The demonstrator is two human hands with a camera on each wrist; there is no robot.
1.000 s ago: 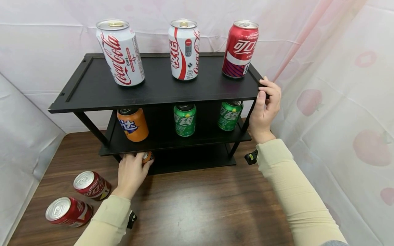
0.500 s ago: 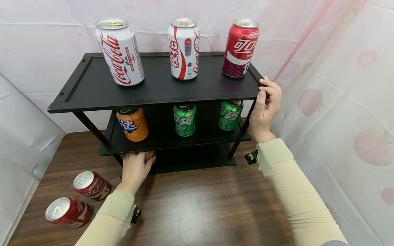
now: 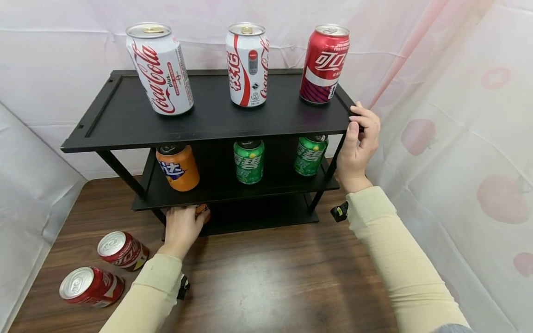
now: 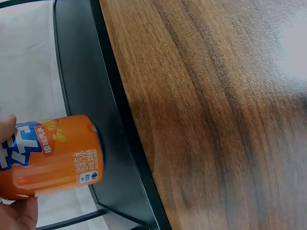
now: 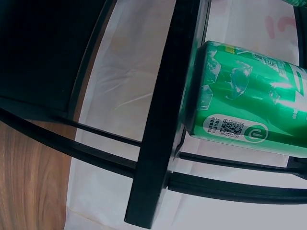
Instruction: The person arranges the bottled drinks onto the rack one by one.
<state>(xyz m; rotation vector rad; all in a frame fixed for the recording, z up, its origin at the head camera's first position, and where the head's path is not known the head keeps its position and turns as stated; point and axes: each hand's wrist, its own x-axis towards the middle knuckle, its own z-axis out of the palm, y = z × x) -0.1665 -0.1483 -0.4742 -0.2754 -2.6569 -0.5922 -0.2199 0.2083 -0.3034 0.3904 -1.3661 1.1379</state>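
My left hand [image 3: 181,231] reaches under the middle tier of a black three-tier shelf [image 3: 208,127], at its left end. Thumb and fingers grip an orange soda can [image 4: 62,155]; in the left wrist view its base is right at the bottom tier [image 4: 91,72]. From the head, only a bit of that can shows beside the thumb. At the shelf's upper right corner, my right hand [image 3: 360,148] grips the top tier's edge. The right wrist view shows a green soda can [image 5: 244,96] on the tier below, and not the hand itself.
On the top tier stand two white cola cans [image 3: 160,69] and a red one [image 3: 325,64]. Another orange can [image 3: 179,169] and two green cans [image 3: 249,162] occupy the middle tier. Two red cans [image 3: 93,286] stand on the wooden table [image 3: 266,277], left of my left forearm.
My left hand has shifted slightly right and further in under the middle tier, with the orange soda can. My right hand keeps its place on the shelf corner.
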